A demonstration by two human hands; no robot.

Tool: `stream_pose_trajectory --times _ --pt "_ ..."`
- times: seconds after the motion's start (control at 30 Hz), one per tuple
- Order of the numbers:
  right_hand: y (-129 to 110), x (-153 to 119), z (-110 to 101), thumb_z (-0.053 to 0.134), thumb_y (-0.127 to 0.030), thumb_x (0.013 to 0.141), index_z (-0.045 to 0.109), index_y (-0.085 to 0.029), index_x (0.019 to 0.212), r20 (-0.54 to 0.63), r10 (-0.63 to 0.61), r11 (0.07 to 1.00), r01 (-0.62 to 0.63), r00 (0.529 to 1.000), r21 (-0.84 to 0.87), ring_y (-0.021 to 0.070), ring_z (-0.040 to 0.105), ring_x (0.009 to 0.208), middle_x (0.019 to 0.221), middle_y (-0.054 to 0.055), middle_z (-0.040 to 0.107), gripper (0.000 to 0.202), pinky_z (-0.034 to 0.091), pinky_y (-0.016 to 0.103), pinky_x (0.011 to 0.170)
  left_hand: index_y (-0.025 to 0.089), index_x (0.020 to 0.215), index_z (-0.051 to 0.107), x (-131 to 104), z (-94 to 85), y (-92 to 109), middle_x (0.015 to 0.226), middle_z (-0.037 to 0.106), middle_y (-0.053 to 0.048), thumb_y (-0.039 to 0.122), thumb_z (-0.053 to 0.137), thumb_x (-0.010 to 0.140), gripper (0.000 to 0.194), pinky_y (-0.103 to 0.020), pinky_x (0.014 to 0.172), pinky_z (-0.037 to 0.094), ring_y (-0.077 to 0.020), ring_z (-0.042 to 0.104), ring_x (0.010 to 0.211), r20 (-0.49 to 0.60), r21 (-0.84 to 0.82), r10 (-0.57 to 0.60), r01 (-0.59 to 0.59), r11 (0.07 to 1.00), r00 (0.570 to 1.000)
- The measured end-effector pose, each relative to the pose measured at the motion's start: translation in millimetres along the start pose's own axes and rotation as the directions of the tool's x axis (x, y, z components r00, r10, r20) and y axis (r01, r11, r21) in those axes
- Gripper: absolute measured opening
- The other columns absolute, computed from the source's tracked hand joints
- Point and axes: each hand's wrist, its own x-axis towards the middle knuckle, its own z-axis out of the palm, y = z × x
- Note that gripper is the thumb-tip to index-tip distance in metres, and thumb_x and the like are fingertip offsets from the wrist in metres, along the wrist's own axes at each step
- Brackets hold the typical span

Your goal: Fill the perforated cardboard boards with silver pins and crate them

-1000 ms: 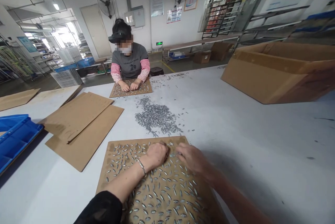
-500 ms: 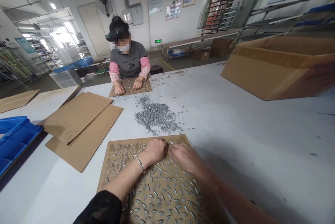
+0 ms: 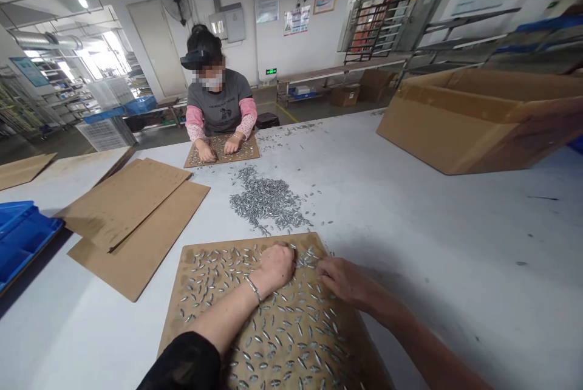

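Many small, silvery, spindle-shaped metal pieces (image 3: pixel 272 346) lie spread over a brown board (image 3: pixel 187 256) in front of me. Near its far edge, my left hand (image 3: pixel 277 265) rests with fingers curled down; a bracelet circles that wrist. My right hand (image 3: pixel 339 277) is at the board's right edge, its fingers bent and pressed together. A small cluster of metal pieces (image 3: pixel 308 256) sits between the two hands. Whatever either hand holds is hidden under its fingers. Just beyond the board is a loose heap of the same pieces (image 3: pixel 266 198) on the white table (image 3: pixel 410 226).
Across the table a co-worker (image 3: pixel 221 98) has both hands over a similar board (image 3: pixel 194 159). Brown sheets (image 3: pixel 132 201) overlap at left, near a blue bin (image 3: pixel 27 238). A large cardboard box (image 3: pixel 437 129) stands at right; a few stray pieces dot the table.
My right hand has moved right, away from my left hand, toward the board's edge. A cluster of metal pieces now shows between them. The view has shifted slightly.
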Motion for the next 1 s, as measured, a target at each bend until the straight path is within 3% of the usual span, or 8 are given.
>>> stream_pose_trajectory --times 0.23,0.4,0.67,0.8,1.0 --pt "-5 5 -7 0.051 -0.013 0.079 0.055 -0.021 0.070 0.028 0.085 0.994 -0.087 0.996 0.073 0.0162 0.056 0.070 0.073 0.001 0.064 0.013 0.034 0.027 0.065 0.012 0.110 0.073 2 0.1 3 0.112 0.076 -0.020 0.013 0.055 0.091 0.026 -0.037 0.092 0.058 -0.0307 0.074 0.107 0.010 -0.013 -0.011 0.011 1.000 1.000" --pt "-6 0 -10 0.048 -0.016 0.084 0.052 -0.022 0.069 0.000 0.065 0.991 -0.065 0.998 0.114 0.0154 0.054 0.068 0.070 0.001 0.063 0.017 0.033 0.028 0.065 0.014 0.106 0.074 5 -3.2 -1 0.114 0.076 -0.018 0.013 0.054 0.091 0.025 -0.035 0.090 0.058 -0.0284 0.074 0.103 0.004 -0.033 0.021 -0.020 0.999 1.000" --pt "-5 -3 -2 0.049 -0.015 0.088 0.048 -0.022 0.070 -0.037 0.026 1.000 -0.025 0.999 0.017 0.0164 0.056 0.074 0.078 0.003 0.062 0.020 0.038 0.028 0.069 0.018 0.098 0.078 -11 -27.7 -26 0.106 0.079 -0.011 0.015 0.055 0.087 0.025 -0.030 0.090 0.057 -0.0226 0.073 0.098 0.002 -0.044 0.067 -0.067 0.997 0.998" --pt "-8 2 -4 0.052 -0.016 0.089 0.053 -0.021 0.070 0.003 0.058 0.998 -0.058 0.998 -0.039 0.0162 0.057 0.074 0.081 0.004 0.064 0.020 0.036 0.027 0.067 0.020 0.095 0.079 -14 -20.4 -19 0.105 0.079 -0.011 0.018 0.058 0.087 0.023 -0.033 0.089 0.059 -0.0248 0.074 0.097 0.044 -0.014 0.057 -0.057 0.998 0.997" --pt "-17 10 -9 0.047 -0.019 0.097 0.067 -0.021 0.087 -0.084 0.059 0.993 -0.067 0.995 -0.097 0.0186 0.063 0.088 0.094 0.006 0.070 0.022 0.039 0.027 0.073 0.014 0.097 0.080 -9 -7.6 -8 0.103 0.079 -0.019 0.011 0.056 0.085 0.027 -0.037 0.088 0.060 -0.0301 0.075 0.100 0.069 0.041 -0.017 0.014 0.999 0.997"
